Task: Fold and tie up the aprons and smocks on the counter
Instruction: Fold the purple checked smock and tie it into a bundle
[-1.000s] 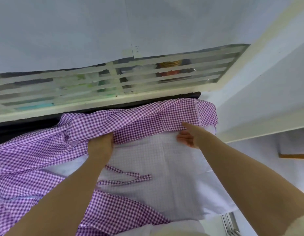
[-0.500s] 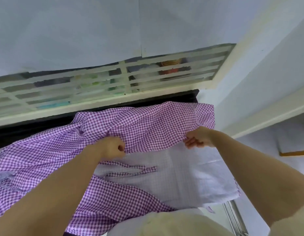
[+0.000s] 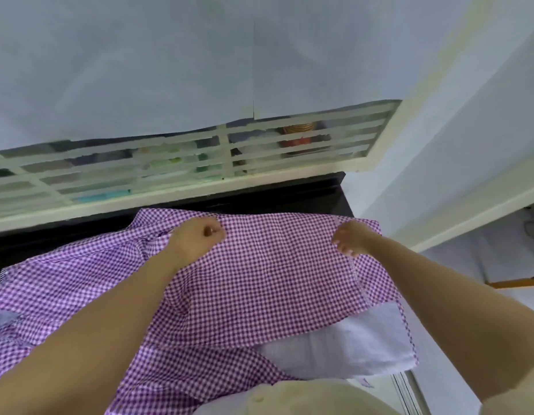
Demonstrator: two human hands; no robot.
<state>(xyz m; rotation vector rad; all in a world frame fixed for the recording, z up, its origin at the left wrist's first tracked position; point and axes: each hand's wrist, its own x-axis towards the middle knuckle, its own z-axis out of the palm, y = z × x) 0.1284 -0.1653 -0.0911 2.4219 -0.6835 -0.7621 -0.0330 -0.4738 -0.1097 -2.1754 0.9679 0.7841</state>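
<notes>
Half a second ago the hands were gripping a checked edge partway across the smock (image 3: 259, 280), with a broad white inside (image 3: 349, 345) and two ties lying open toward the person. Now the checked layer is lying over that stretch: the ties are out of sight and only a white patch is showing at the lower right. Both hands are sitting farther from the body, near the smock's far edge.

The left hand (image 3: 196, 236) is curling into a fist on the cloth, thumb tucked against the fingers, bunching a fold of check. The right hand (image 3: 351, 239) is pinching the far right corner, fingertips curling under the edge.

The smock is lying on the dark counter (image 3: 316, 196), which is showing only as a strip along the far side and at the left. The smock's left part is running crumpled out of the picture, and its near edge is passing under a pale garment (image 3: 304, 396) at the bottom. Both forearms are covering parts of the cloth.

Beyond the counter a white grille (image 3: 226, 157) is standing, its upper part covered by a pale sheet (image 3: 169, 70). Behind the bars, green, teal and orange shapes are showing, too blurred to tell what they are.
</notes>
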